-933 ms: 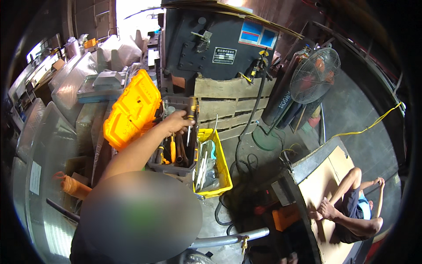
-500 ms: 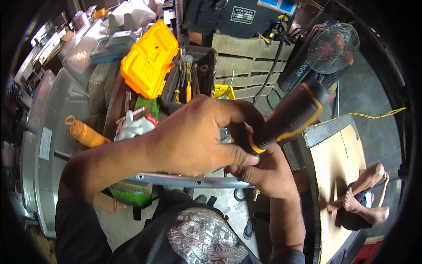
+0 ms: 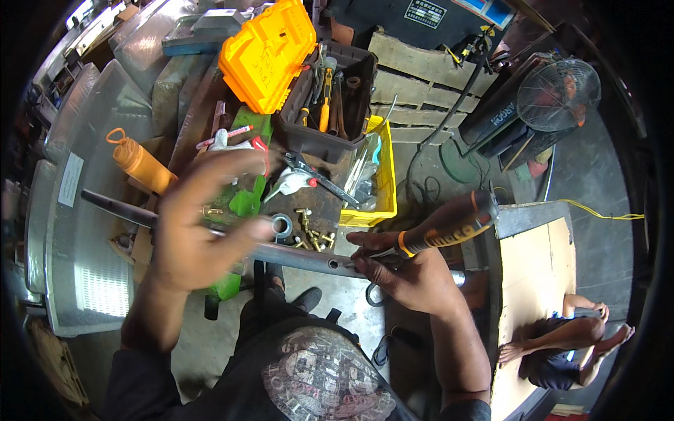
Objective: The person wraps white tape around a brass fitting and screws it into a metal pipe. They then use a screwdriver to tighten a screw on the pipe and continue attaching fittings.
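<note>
Meanwhile, the right hand [image 3: 411, 274] is clenching a screwdriver [image 3: 439, 231], tip against the metal tube [image 3: 309, 256] to work it, while the blurred, open-fingered left hand [image 3: 200, 224] is hovering over the tube.

one screwdriver [image 3: 441, 228], one fan [image 3: 558, 95] (standing), two hands [image 3: 200, 224]

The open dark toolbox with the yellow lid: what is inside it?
Inside the dark toolbox lie hand tools, one a yellow-handled screwdriver. The others overlap, so their kinds are unclear, and the bottom is covered.
</note>
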Demonstrator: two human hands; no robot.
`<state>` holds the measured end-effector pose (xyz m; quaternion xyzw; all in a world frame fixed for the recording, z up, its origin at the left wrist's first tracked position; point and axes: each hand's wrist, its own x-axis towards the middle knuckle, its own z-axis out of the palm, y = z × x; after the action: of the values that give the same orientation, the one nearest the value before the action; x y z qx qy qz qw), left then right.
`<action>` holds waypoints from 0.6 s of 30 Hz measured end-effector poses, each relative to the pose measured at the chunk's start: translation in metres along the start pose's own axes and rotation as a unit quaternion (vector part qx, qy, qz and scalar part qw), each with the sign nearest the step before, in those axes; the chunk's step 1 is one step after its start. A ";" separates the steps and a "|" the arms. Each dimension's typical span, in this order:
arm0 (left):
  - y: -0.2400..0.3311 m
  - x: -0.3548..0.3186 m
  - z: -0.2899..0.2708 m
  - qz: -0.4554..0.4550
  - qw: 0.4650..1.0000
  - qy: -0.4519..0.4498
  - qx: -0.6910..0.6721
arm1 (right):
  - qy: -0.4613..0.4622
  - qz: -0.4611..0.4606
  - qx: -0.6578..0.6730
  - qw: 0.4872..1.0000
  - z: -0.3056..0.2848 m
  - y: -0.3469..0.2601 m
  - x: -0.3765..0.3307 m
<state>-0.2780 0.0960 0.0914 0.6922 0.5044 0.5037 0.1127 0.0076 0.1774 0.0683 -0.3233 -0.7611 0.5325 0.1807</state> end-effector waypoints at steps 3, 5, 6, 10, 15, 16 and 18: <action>-0.044 -0.067 -0.026 -0.172 0.977 0.124 -0.011 | -0.038 0.015 -0.006 0.999 -0.001 0.008 0.010; -0.075 -0.111 -0.045 -0.193 0.959 0.195 0.072 | -0.043 0.015 -0.017 0.999 0.003 0.016 0.015; -0.085 -0.129 -0.057 -0.187 0.955 0.203 0.106 | -0.053 0.034 -0.025 0.998 0.003 0.015 0.016; -0.104 -0.171 -0.067 -0.201 0.931 0.275 0.130 | -0.038 0.032 -0.067 0.997 0.011 0.018 0.015; -0.106 -0.179 -0.041 -0.194 0.925 0.320 0.070 | -0.053 -0.024 -0.166 0.984 0.013 0.014 0.019; -0.106 -0.181 -0.036 -0.192 0.928 0.311 0.067 | -0.057 -0.035 -0.167 0.984 0.014 0.014 0.019; -0.103 -0.184 -0.026 -0.170 0.937 0.289 0.098 | -0.066 -0.056 -0.168 0.982 0.015 0.015 0.020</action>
<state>-0.3565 -0.0150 -0.0719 0.4288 0.6722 0.6032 -0.0225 -0.0116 0.1844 0.0478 -0.2695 -0.8670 0.4065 0.1027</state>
